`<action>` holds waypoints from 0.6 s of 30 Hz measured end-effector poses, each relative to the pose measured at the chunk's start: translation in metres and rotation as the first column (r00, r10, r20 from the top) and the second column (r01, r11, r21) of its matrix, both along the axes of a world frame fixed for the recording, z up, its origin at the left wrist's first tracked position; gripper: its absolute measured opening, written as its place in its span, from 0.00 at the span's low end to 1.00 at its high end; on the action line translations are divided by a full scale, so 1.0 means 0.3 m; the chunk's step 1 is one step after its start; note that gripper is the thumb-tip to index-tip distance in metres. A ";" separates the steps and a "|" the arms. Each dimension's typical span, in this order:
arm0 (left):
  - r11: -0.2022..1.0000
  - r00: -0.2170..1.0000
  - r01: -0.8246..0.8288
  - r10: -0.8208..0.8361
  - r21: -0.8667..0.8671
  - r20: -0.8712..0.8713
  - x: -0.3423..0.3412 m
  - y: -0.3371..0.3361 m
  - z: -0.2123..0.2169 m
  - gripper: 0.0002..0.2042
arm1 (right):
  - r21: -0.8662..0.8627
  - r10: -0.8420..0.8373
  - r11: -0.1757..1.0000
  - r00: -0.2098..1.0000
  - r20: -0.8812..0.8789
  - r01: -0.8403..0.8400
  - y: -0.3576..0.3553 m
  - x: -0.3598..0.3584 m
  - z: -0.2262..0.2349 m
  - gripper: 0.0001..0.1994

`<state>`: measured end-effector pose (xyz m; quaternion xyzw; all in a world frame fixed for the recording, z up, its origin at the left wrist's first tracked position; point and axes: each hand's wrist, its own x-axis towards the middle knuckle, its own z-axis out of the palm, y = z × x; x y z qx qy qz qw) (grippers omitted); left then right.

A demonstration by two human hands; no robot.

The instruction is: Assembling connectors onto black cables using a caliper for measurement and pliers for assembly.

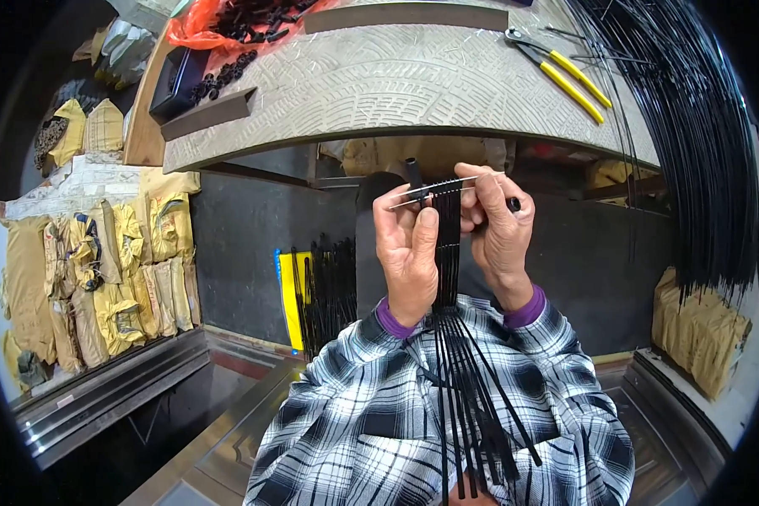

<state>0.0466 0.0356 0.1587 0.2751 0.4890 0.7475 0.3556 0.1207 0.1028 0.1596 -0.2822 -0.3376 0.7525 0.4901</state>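
While both hands are raised in front of the chest, just under the curved front edge of the table (396,101), the left hand (409,253) is closed around a bundle of black rods (447,253), thumb lying up along them. The bundle's long axis runs almost straight down: pinched tight at the hand, then fanning out over the plaid sleeves toward the lap, loose ends spreading to the right. The right hand (502,232) is just beside the left, nearly touching it, fingers closed in a narrow pinch on a thin metal strip (434,190) that lies crosswise over the top of the bundle, at about a right angle to the rods. A short black tube (413,171) stands up just above the left fingertips; I cannot tell which hand holds it.

So the strip sits across and above the rods, the right hand at its right end, the left at its other end. There is little room upward, as the table's edge is close over the knuckles. To either side and downward it is open.

On the table, well apart, lie yellow-handled pliers (569,76) and a red bag of small black parts (228,25). A curtain of long black rods (691,126) hangs at the far right, and yellow sacks (101,261) are stacked at the left.
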 end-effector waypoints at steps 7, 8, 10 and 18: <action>1.000 0.998 0.008 -0.009 0.004 0.059 -0.023 -0.019 0.052 0.13 | 0.368 0.130 0.891 0.927 0.351 -0.264 -0.005 0.007 0.019 0.07; 0.999 0.991 0.051 -0.050 -0.005 0.121 -0.036 -0.024 0.056 0.13 | 0.327 0.165 0.910 0.947 0.275 -0.253 -0.002 0.007 0.013 0.05; 0.988 0.961 0.155 -0.146 -0.019 0.235 -0.081 -0.035 0.073 0.14 | 0.256 0.251 0.917 0.942 0.223 -0.305 0.008 0.020 0.003 0.05; 0.953 0.960 0.278 -0.273 -0.121 0.056 -0.205 -0.046 0.119 0.10 | 0.234 0.285 0.905 0.915 0.286 -0.355 -0.025 0.022 0.061 0.05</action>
